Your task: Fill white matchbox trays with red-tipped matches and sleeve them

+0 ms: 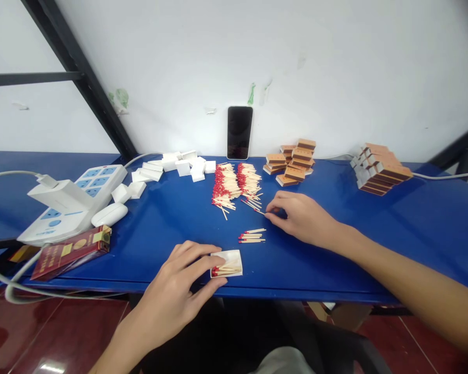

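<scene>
My left hand (187, 283) grips the left end of a small white matchbox tray (234, 255) near the table's front edge. Several red-tipped matches (226, 270) lie in the tray, partly under my fingers. My right hand (292, 214) pinches the pale end of a match (259, 212) beside the matchstick piles. Two big piles of matches, a left pile (225, 184) and a right pile (249, 179), lie behind it, with a few loose ones at the front. A short row of matches (251, 236) lies on the blue table between the tray and the piles.
White empty-looking trays (183, 166) are scattered at the back left. Orange matchboxes (296, 161) are heaped behind my right hand, with a neater stack (380, 169) farther right. A phone (239, 132) leans on the wall. A power strip (74, 205), mouse (109, 214) and red box (72, 252) stand left.
</scene>
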A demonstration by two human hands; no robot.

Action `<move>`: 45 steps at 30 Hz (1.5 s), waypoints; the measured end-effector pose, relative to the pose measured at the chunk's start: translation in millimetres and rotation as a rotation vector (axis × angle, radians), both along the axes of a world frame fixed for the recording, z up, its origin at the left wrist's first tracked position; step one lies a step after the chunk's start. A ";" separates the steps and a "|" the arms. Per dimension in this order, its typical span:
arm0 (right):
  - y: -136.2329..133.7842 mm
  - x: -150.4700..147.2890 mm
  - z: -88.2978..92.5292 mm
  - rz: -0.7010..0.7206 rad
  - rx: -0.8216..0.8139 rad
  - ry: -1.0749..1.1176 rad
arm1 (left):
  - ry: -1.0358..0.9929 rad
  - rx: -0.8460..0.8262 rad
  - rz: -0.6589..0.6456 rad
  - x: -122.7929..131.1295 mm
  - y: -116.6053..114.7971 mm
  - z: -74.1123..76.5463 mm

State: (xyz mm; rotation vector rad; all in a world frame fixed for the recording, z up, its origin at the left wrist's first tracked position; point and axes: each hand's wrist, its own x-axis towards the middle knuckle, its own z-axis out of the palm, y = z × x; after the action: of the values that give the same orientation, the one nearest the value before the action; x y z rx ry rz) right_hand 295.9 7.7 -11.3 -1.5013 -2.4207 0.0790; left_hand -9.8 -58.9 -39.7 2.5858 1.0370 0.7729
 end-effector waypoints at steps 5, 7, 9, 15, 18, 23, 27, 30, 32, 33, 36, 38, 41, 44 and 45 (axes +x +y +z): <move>-0.5 -5.6 2.3 0.061 -0.068 0.003 | 0.011 0.002 0.005 0.8 0.4 1.0; -3.1 -11.5 6.2 0.075 -0.098 0.021 | 0.019 -0.005 0.005 1.2 0.4 1.4; -6.5 -16.6 11.3 0.127 -0.138 0.041 | 0.025 -0.010 0.005 1.3 0.1 1.9; -19.3 -17.3 20.9 0.286 -0.179 0.099 | 0.025 -0.018 0.016 1.5 -1.2 3.7; -25.4 -18.2 17.3 0.341 -0.140 0.090 | 0.034 -0.019 0.013 2.2 -0.9 4.0; -32.4 -20.6 6.1 0.489 0.015 -0.039 | 0.014 -0.005 0.016 2.1 -1.2 3.5; -34.5 -19.7 1.6 0.518 0.089 -0.079 | 0.016 -0.007 0.027 1.6 -2.0 2.4; -34.7 -20.3 2.8 0.541 0.144 -0.074 | 0.022 -0.017 0.031 1.9 -2.3 2.4; -34.5 -21.0 4.3 0.509 0.138 -0.069 | 0.028 -0.026 0.028 2.3 -2.2 2.8; -34.4 -21.2 4.8 0.490 0.125 -0.072 | 0.028 -0.027 0.026 2.5 -2.0 3.1; -34.5 -21.1 4.7 0.485 0.110 -0.092 | 0.021 -0.018 0.023 3.1 -1.5 3.9; -35.2 -20.4 4.2 0.511 0.119 -0.092 | 0.020 -0.014 0.025 3.3 -1.3 4.1; -35.6 -18.7 5.0 0.514 0.135 -0.084 | 0.020 -0.012 0.027 3.3 -2.2 4.1; -33.7 -16.8 6.7 0.464 0.103 -0.101 | 0.021 -0.012 0.027 2.5 -3.3 3.8; -32.7 -16.1 6.7 0.452 0.088 -0.106 | 0.023 -0.013 0.028 2.2 -3.5 3.7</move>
State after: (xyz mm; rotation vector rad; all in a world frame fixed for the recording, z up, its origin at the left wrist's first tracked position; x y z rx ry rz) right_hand 279.8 -25.0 -4.6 -0.9197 -2.7648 -0.0141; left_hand -7.6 -62.5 -36.1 2.5798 1.0829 0.7424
